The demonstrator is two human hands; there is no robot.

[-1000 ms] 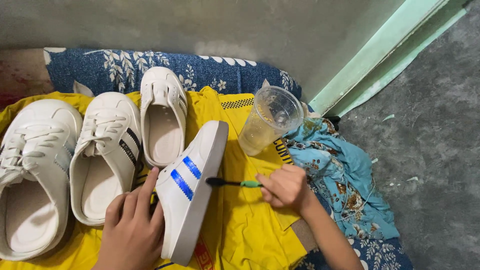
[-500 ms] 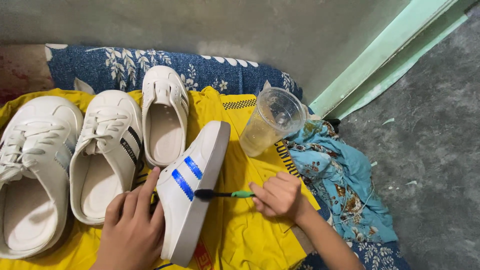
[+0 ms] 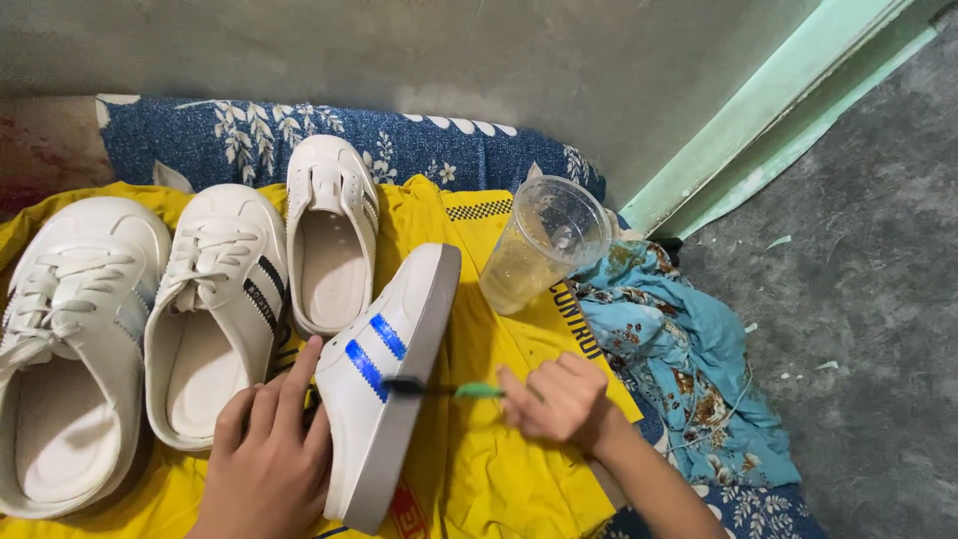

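**Handwork at the striped shoe (image 3: 394, 384)**

Head view, looking down. Found the striped shoe, a white slip-on with two blue bars, tipped on its side on a yellow cloth (image 3: 499, 469), sole edge turned to the right and toe pointing up toward a plastic cup (image 3: 544, 245). Steadied it with the left hand (image 3: 264, 464), fingers spread apart and laid flat against the upper from below, not curled round it. Pinched a brush (image 3: 444, 389) in the right hand (image 3: 559, 399), fingers drawn together and clamped on the green handle, dark head pointing left and touching the shoe's white side just beside the lower blue bar. Could not tell how the thumb sat, hidden behind the knuckles.

Saw three more white shoes lined up to the left on the same cloth: a laced shoe (image 3: 70, 339) at the far left, a black-striped shoe (image 3: 215, 309) next to it, and a plain slip-on (image 3: 332, 235) just above the left hand. Noted the cup leaning, clear, with pale yellowish liquid low inside, near the toe of the striped shoe but apart from it. Noted also a blue floral cloth (image 3: 299, 140) along the grey wall behind, a turquoise patterned cloth (image 3: 679, 349) bunched at the right, and a concrete floor (image 3: 858, 299) beyond it.
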